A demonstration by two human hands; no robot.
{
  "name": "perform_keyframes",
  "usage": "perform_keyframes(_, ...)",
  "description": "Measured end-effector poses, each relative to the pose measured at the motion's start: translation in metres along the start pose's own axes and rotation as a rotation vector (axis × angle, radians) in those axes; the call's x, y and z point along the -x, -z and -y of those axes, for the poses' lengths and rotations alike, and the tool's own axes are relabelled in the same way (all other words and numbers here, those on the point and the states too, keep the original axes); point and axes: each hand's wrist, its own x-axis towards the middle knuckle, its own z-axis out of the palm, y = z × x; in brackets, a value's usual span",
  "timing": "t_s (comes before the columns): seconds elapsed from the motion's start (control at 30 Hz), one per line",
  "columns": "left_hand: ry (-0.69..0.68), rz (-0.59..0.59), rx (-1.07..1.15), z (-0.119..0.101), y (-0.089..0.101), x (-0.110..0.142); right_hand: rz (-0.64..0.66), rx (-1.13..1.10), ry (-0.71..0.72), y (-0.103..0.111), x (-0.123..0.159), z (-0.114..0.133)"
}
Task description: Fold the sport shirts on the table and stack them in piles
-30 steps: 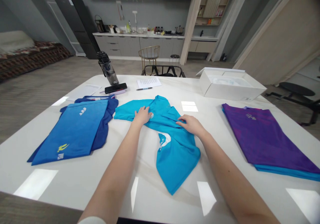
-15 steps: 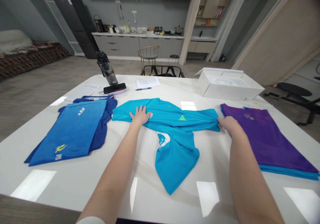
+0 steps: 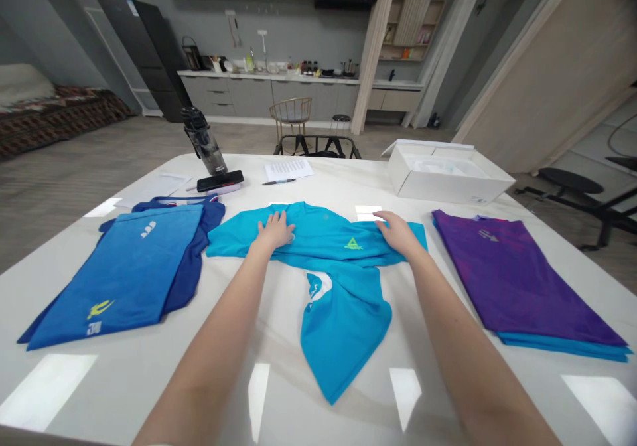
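Once bright-blue fabric shirt (image 3: 326,233) had sleeve (image 3: 420,235) drawn out, right hand (image 3: 398,233) moved inward, fingers parted; left hand (image 3: 275,231), fingers splayed, on shirt; lower half (image 3: 346,326) still skewed.

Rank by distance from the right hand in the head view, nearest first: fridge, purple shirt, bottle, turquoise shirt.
From the right hand:
1. Turquoise shirt: directly beneath it.
2. Purple shirt: just to its right.
3. Bottle: across the table, far left.
4. Fridge: off the table, background left.
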Motion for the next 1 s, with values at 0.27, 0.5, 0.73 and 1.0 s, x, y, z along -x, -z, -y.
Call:
perform_keyframes(0.27,-0.176,-0.061,-0.025,0.025,-0.01,-0.024,0.386,0.113,-0.037,-0.018,-0.049,-0.001)
perform_keyframes(0.5,-0.153,-0.126,-0.021,0.026,-0.016,-0.022,0.0,0.229,-0.506,-0.008,-0.049,-0.028)
perform_keyframes(0.73,-0.167,-0.339,0.046,0.004,-0.006,-0.031,-0.114,0.16,-0.316,-0.015,-0.061,-0.011)
perform_keyframes(1.0,-0.105,-0.306,0.012,-0.01,0.013,-0.087,0.132,0.199,-0.325,-0.021,-0.093,-0.01)
